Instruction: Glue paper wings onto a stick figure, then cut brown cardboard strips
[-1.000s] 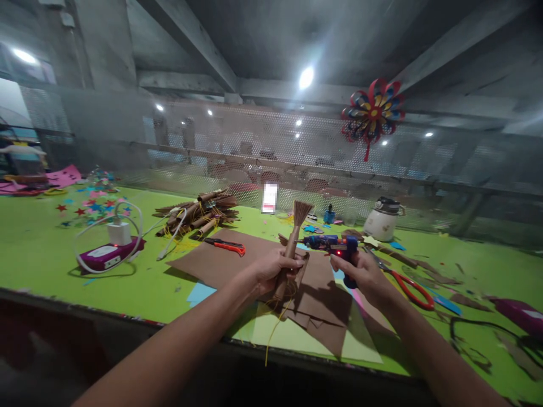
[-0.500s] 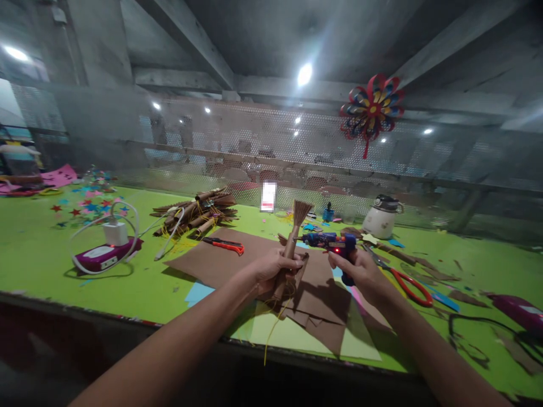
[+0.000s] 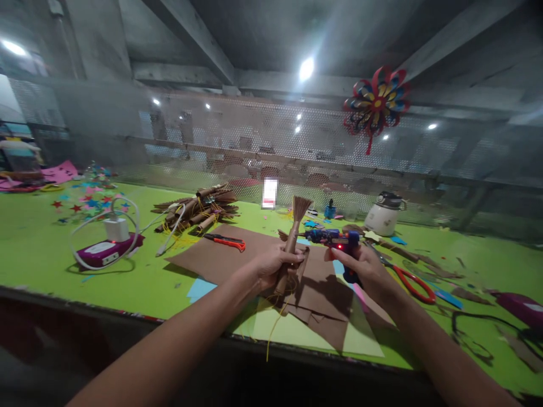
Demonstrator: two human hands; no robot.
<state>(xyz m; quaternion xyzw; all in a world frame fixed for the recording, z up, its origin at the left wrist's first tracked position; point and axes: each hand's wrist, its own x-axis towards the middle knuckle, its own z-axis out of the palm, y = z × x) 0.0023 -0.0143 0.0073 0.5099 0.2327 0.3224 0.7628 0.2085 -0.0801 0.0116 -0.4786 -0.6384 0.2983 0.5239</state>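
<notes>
A rolled brown paper broom [image 3: 292,240] with a fringed, flared top is gripped in my left hand [image 3: 278,264], tilted slightly to the right. Yellow string trails from its lower end. My right hand [image 3: 363,264] is wrapped around a blue hot glue gun [image 3: 335,237] with a red light glowing on its side. The gun's nozzle points left at the broom's shaft, close to it; whether it touches I cannot tell. Brown paper sheets [image 3: 326,297] lie under both hands, over pale yellow and blue paper.
A red-handled cutter [image 3: 227,242] lies on the brown paper. Left are a pile of rolled paper pieces [image 3: 201,209] and a purple power strip [image 3: 108,254] with a white plug. Red-handled scissors [image 3: 416,285], paper scraps and a white kettle [image 3: 383,216] are right. Mesh stands behind the table.
The whole view has shifted slightly. Both hands keep their hold, and the glue gun's nozzle stays beside the broom's shaft with little visible movement.
</notes>
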